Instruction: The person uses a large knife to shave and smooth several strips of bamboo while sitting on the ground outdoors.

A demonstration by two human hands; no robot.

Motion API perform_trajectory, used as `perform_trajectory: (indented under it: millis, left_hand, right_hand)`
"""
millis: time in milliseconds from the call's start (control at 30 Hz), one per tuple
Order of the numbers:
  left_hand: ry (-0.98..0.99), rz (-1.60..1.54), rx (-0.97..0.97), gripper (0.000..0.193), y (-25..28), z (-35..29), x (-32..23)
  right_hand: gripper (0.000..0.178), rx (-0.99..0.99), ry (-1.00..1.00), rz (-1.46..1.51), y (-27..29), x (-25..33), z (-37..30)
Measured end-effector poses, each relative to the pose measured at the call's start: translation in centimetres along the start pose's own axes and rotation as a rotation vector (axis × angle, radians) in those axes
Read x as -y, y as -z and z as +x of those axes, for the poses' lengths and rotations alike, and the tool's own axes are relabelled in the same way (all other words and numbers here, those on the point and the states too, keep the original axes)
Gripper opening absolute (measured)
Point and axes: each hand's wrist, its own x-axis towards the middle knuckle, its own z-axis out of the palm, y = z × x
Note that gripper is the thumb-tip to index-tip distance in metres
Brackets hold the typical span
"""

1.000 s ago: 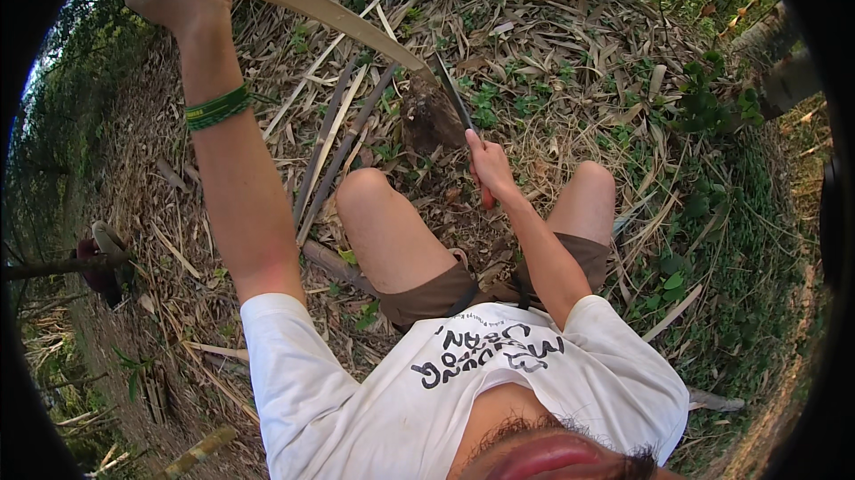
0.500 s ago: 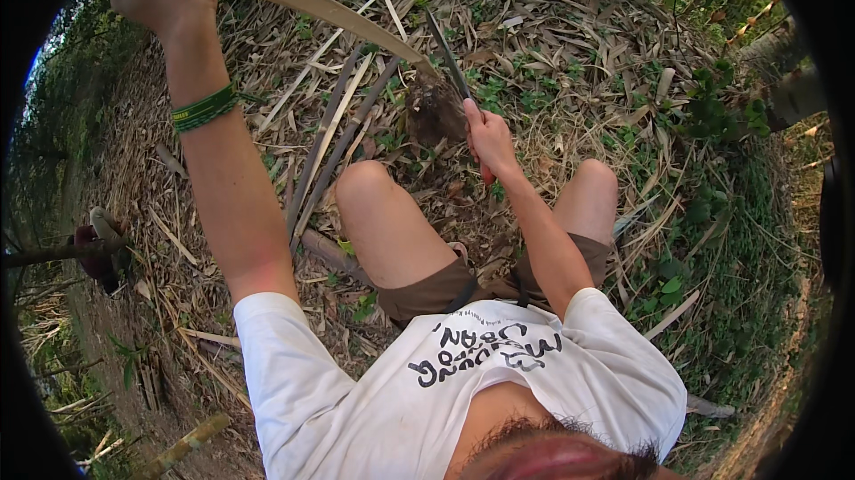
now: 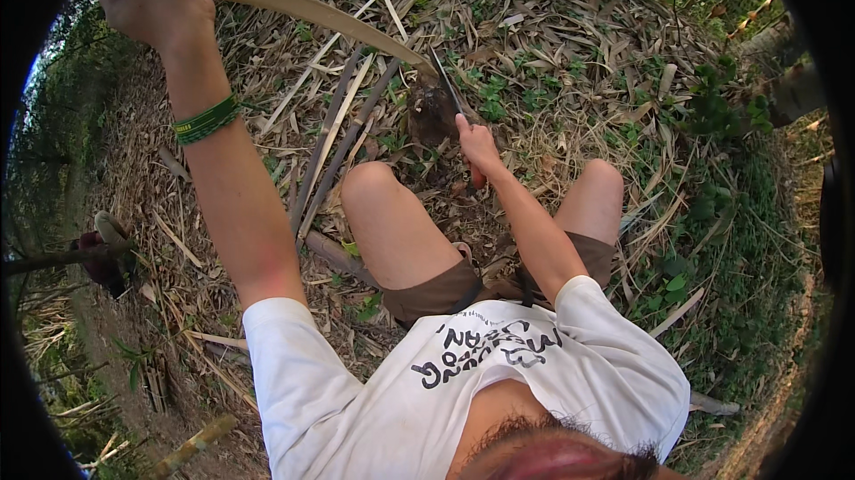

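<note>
My left hand (image 3: 162, 1), raised at the upper left, is closed around a long, pale, flat strip (image 3: 307, 12) that looks like split bamboo. The strip curves down to the right, its lower end at the top of a dark, stump-like block (image 3: 431, 115) on the ground. My right hand (image 3: 482, 150), in front of my knees, grips a long knife (image 3: 448, 85) by its reddish-brown handle. The dark blade points away from me and lies along the strip's lower end; whether it touches is unclear.
Several long split strips (image 3: 343, 115) lie on the leaf litter left of the block. A short pole (image 3: 337, 256) lies by my left knee. Green plants (image 3: 690, 204) grow at the right. A dark bundle (image 3: 105, 253) sits at the far left.
My right hand and the knife have moved left and slightly toward me, bringing the blade closer to the strip's lower end. My left hand, still holding the strip, has shifted only slightly.
</note>
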Motion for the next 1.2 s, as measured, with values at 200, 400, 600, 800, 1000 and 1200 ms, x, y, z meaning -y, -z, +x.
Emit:
perform_trajectory:
  millis: [200,400,600,800,1000,1200]
  left_hand:
    - [-0.009,-0.038,0.023,0.026,0.9,0.1,0.5]
    - [-0.038,0.016,-0.017,0.028,1.6,0.0,0.4]
    - [-0.016,-0.023,-0.073,0.046,-1.5,-2.3,-0.8]
    - [0.1,-0.144,0.0,0.066,5.2,-1.7,-0.6]
    - [0.277,-0.368,0.128,0.08,10.9,-0.6,1.0]
    - [0.249,-0.48,0.256,0.085,16.9,-1.9,2.0]
  right_hand:
    - [0.061,0.109,0.0,0.286,4.6,7.8,-2.9]
    - [0.059,-0.083,0.381,0.398,3.8,12.9,-5.9]
    - [0.061,-0.346,0.23,-0.226,-0.2,-2.3,1.0]
    - [0.063,0.167,-0.104,0.298,0.1,1.3,-0.5]
    - [0.06,0.216,-0.202,0.405,2.5,2.8,-1.4]
    - [0.062,0.158,-0.08,0.099,5.5,4.8,-3.3]
